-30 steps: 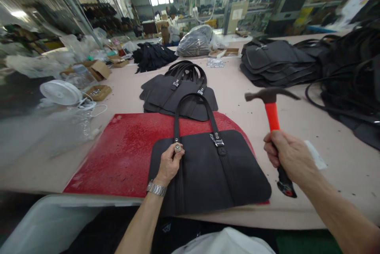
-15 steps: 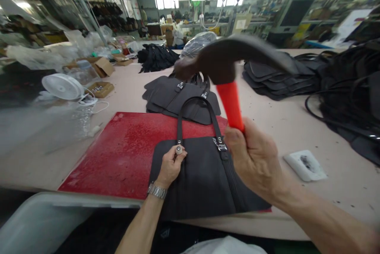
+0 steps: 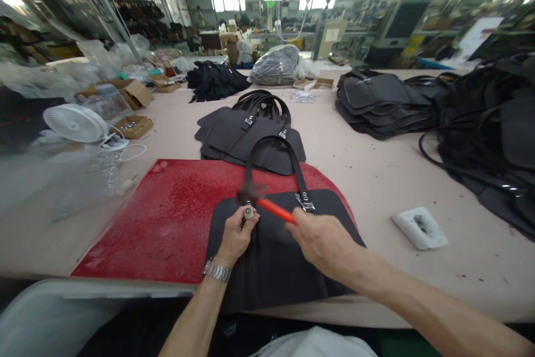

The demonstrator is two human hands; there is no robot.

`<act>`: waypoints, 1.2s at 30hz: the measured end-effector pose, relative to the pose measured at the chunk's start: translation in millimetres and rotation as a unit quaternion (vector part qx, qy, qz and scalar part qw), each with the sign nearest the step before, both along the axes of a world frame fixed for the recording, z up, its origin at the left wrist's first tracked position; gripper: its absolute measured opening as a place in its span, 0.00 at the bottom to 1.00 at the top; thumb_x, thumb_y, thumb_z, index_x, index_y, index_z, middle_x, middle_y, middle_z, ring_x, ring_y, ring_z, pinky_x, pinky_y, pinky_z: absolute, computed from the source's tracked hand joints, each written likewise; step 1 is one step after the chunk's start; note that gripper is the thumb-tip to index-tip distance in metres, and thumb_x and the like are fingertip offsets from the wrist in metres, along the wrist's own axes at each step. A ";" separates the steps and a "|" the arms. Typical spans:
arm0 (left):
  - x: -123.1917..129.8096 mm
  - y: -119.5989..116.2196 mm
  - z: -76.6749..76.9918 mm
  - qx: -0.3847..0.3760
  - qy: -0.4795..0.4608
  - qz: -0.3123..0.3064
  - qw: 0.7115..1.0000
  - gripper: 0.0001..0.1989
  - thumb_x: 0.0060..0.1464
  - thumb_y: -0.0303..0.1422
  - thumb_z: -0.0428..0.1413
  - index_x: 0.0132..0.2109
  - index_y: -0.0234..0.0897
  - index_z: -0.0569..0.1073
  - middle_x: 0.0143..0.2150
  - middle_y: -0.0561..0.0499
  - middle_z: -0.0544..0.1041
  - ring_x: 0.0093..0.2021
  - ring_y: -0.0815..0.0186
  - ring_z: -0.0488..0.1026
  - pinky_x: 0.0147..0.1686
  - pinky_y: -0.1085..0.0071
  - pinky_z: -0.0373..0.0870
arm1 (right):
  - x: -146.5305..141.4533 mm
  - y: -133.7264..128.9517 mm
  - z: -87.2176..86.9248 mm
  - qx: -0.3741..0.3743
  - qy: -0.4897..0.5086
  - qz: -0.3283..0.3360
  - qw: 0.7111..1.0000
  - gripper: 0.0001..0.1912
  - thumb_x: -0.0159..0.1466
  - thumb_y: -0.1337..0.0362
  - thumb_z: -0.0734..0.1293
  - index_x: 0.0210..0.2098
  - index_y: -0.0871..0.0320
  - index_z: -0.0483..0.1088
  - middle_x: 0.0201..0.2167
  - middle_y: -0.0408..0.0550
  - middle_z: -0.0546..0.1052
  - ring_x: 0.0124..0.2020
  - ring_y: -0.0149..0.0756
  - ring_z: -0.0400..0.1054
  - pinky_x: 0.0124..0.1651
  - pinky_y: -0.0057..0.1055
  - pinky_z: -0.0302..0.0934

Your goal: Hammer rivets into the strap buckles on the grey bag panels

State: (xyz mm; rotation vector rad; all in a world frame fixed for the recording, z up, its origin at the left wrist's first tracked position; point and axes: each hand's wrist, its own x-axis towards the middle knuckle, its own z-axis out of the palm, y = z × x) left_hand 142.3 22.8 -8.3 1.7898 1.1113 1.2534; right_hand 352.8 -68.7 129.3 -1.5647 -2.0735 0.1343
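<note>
A dark bag panel (image 3: 284, 251) with a looped handle (image 3: 297, 170) lies on a red board (image 3: 184, 212). My left hand (image 3: 236, 234), a metal watch on its wrist, pinches a small round-topped metal tool (image 3: 248, 212) upright at the base of the handle's left strap. Wrapped round the orange grip of a hammer (image 3: 276, 210), my right hand (image 3: 326, 240) is over the panel's right part. The hammer's head is blurred and low, just beyond the metal tool; whether they touch I cannot tell. A silver buckle (image 3: 306, 202) shows on the right strap.
More panels with handles (image 3: 259, 137) lie beyond the board. Dark stacks (image 3: 384, 103) stand at the right, near a white block (image 3: 421, 228). A white fan (image 3: 75, 123) and a small box of metal parts (image 3: 132, 126) are at the left; a pale bin (image 3: 125, 285) is at the front left.
The hammer has swung down and to the left with my right hand, from raised in front of the view to low beside my left hand. My left hand keeps its hold. The view has shifted slightly.
</note>
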 end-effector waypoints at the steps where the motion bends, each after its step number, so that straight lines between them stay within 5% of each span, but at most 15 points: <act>1: -0.2 -0.1 0.2 -0.002 0.003 -0.003 1.000 0.08 0.59 0.37 0.57 0.41 0.36 0.74 0.32 0.53 0.74 0.31 0.69 0.70 0.33 0.75 0.66 | 4.6 -0.5 -10.8 -0.053 -0.052 0.011 0.997 0.12 0.70 0.59 0.55 0.32 0.56 0.59 0.19 0.42 0.65 0.17 0.30 0.55 0.24 0.30 0.37; 3: -0.4 -0.1 0.4 -0.002 0.003 -0.005 1.000 0.09 0.59 0.37 0.57 0.40 0.36 0.74 0.32 0.53 0.75 0.31 0.68 0.71 0.34 0.75 0.67 | 18.7 -0.2 -25.4 -0.119 -0.076 -0.008 0.990 0.12 0.70 0.58 0.55 0.33 0.56 0.61 0.19 0.42 0.66 0.18 0.31 0.55 0.25 0.31 0.37; 6: -0.5 0.5 0.1 0.005 0.000 0.000 1.000 0.09 0.58 0.37 0.58 0.41 0.36 0.74 0.34 0.52 0.76 0.32 0.67 0.72 0.35 0.74 0.67 | 50.6 3.7 -32.1 -0.153 0.057 -0.062 0.985 0.17 0.71 0.54 0.53 0.30 0.56 0.60 0.20 0.41 0.65 0.20 0.30 0.56 0.25 0.28 0.44; 10: -0.6 0.9 -2.0 -0.003 -0.006 -0.002 1.000 0.10 0.58 0.38 0.57 0.42 0.36 0.73 0.35 0.52 0.76 0.35 0.67 0.73 0.37 0.74 0.69 | 111.0 11.9 -54.5 -0.265 0.239 -0.173 0.918 0.21 0.68 0.46 0.50 0.30 0.55 0.58 0.19 0.38 0.60 0.16 0.28 0.53 0.19 0.26 0.49; 13: 0.1 -0.2 -2.9 -0.022 -0.033 -0.019 0.999 0.11 0.59 0.37 0.57 0.45 0.36 0.72 0.39 0.50 0.77 0.40 0.65 0.76 0.42 0.72 0.70 | 159.2 17.7 -83.0 -0.263 0.185 -0.274 0.906 0.22 0.69 0.48 0.48 0.32 0.57 0.61 0.21 0.42 0.63 0.17 0.30 0.57 0.21 0.28 0.57; 16: 4.9 -4.2 -1.1 -0.027 -0.044 0.007 0.999 0.12 0.58 0.38 0.57 0.46 0.37 0.71 0.40 0.49 0.77 0.40 0.65 0.75 0.43 0.72 0.70 | 182.9 23.8 -99.2 -0.220 0.103 -0.341 0.908 0.20 0.67 0.54 0.53 0.37 0.64 0.66 0.28 0.58 0.71 0.29 0.44 0.69 0.34 0.41 0.65; 18: 11.5 -8.3 1.2 -0.029 -0.052 0.047 0.997 0.13 0.58 0.38 0.58 0.47 0.37 0.71 0.40 0.49 0.77 0.40 0.66 0.75 0.43 0.72 0.69 | 171.9 28.3 -100.9 -0.169 0.063 -0.351 0.919 0.21 0.66 0.57 0.57 0.48 0.69 0.67 0.45 0.71 0.71 0.48 0.57 0.67 0.49 0.53 0.61; 20: 20.2 -12.8 3.4 -0.034 -0.068 0.091 0.993 0.13 0.58 0.39 0.58 0.47 0.37 0.71 0.40 0.50 0.77 0.40 0.66 0.74 0.43 0.72 0.69 | 136.9 32.9 -99.3 -0.095 0.023 -0.304 0.948 0.26 0.65 0.58 0.59 0.59 0.65 0.61 0.60 0.69 0.62 0.62 0.59 0.55 0.60 0.55 0.51; 23: 32.6 -17.8 5.7 -0.057 -0.091 0.142 0.984 0.15 0.56 0.40 0.59 0.47 0.37 0.72 0.38 0.51 0.76 0.36 0.68 0.73 0.39 0.74 0.68 | 55.0 40.3 -99.6 -0.001 -0.036 -0.141 0.989 0.28 0.65 0.58 0.60 0.62 0.61 0.60 0.65 0.60 0.59 0.65 0.53 0.51 0.65 0.52 0.46; 28: 37.8 -13.7 8.3 -0.068 -0.110 0.158 0.979 0.14 0.54 0.40 0.60 0.42 0.35 0.74 0.35 0.51 0.74 0.34 0.69 0.71 0.36 0.75 0.68 | -54.1 50.7 -116.8 -0.043 -0.017 0.030 0.998 0.36 0.63 0.54 0.63 0.67 0.61 0.54 0.68 0.58 0.55 0.68 0.54 0.44 0.68 0.57 0.36; 32: 32.2 -5.5 20.4 -0.071 -0.088 0.121 0.986 0.12 0.53 0.40 0.60 0.37 0.35 0.73 0.29 0.53 0.73 0.28 0.70 0.68 0.31 0.74 0.66 | -66.8 52.7 -132.6 -0.044 -0.022 0.045 0.998 0.35 0.67 0.52 0.57 0.69 0.62 0.49 0.69 0.57 0.52 0.70 0.56 0.39 0.69 0.59 0.32; 36: 36.3 -17.3 48.2 -0.069 0.058 -0.024 0.996 0.09 0.53 0.38 0.60 0.32 0.36 0.75 0.24 0.50 0.71 0.25 0.67 0.68 0.27 0.70 0.65 | -60.6 55.1 -142.8 -0.034 -0.052 0.069 0.996 0.34 0.69 0.53 0.55 0.70 0.61 0.48 0.70 0.57 0.50 0.70 0.56 0.38 0.69 0.59 0.34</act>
